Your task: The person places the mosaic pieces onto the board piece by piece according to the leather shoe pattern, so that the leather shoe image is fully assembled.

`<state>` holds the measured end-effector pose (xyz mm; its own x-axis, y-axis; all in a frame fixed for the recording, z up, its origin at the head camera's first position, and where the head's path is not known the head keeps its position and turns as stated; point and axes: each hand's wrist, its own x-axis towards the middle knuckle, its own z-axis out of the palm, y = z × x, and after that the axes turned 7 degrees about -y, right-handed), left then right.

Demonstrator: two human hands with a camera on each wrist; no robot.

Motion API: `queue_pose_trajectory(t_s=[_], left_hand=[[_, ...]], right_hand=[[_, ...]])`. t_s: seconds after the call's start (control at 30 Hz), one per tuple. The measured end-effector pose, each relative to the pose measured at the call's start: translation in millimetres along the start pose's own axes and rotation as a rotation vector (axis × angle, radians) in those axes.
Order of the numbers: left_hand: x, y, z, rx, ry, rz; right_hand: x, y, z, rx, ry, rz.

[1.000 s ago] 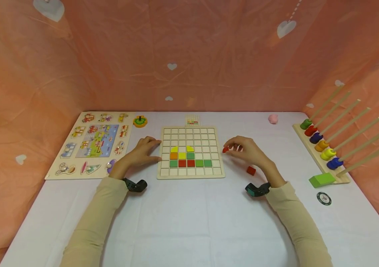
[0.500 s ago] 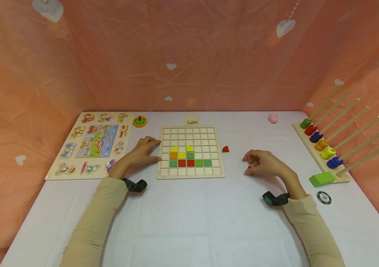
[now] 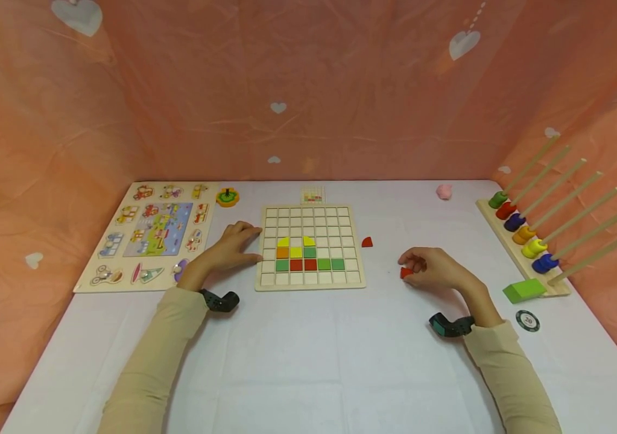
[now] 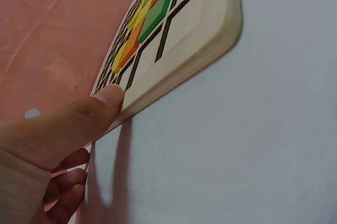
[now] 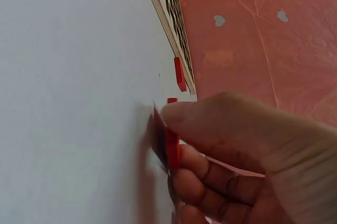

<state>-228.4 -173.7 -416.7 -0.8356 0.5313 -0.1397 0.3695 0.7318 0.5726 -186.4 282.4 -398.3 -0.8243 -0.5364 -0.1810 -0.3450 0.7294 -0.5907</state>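
In the head view a wooden grid board (image 3: 358, 283) lies flat, with yellow, orange, green and red tiles set in its lower cells. My left hand (image 3: 231, 246) touches its left edge, thumb and index finger spread apart along the rim. From the left wrist, the thumb (image 4: 108, 100) rests on the board's border while the other fingers curl beside the edge. To the right of the board, my right hand (image 3: 432, 269) pinches a small red block (image 5: 172, 150) between thumb and fingers, close over the cloth. A red quarter-round tile (image 3: 367, 242) lies by the board's right edge.
A small pattern card (image 3: 313, 194) lies behind the board. At left are a knob puzzle (image 3: 118, 241) and a green-and-orange round toy (image 3: 227, 197). On the right stand a peg stacker (image 3: 520, 244), a green block (image 3: 524, 291), a poker chip (image 3: 528, 321) and a pink figure (image 3: 444, 192).
My right hand has let go of the red quarter-round tile beside the board, moved right and toward me, and taken hold of the other red block. The left hand stays at the board.
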Motion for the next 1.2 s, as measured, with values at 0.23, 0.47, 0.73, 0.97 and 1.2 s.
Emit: queue_pose_trajectory(t_s=[0.23,0.47,0.73,0.97,1.2], left_hand=[[0.4,-0.9,0.0,-0.004,-0.004,-0.006],[1.2,-2.4,1.0,-0.004,-0.002,-0.004],[-0.2,-0.1,0.8,-0.005,-0.001,-0.005],[-0.4,0.9,0.6,-0.004,0.005,0.02],[-0.1,0.3,0.1,-0.002,0.006,0.009]], right_hand=[[22.5,-13.4,3.6,0.018,0.066,-0.127],[58.3,-33.1,13.2,0.084,0.087,-0.305],[95.9,-53.6,31.1,0.141,0.075,-0.36],[115.6,-65.9,46.1,0.122,0.048,-0.307],[122.7,-68.8,50.2,0.034,0.07,-0.338]])
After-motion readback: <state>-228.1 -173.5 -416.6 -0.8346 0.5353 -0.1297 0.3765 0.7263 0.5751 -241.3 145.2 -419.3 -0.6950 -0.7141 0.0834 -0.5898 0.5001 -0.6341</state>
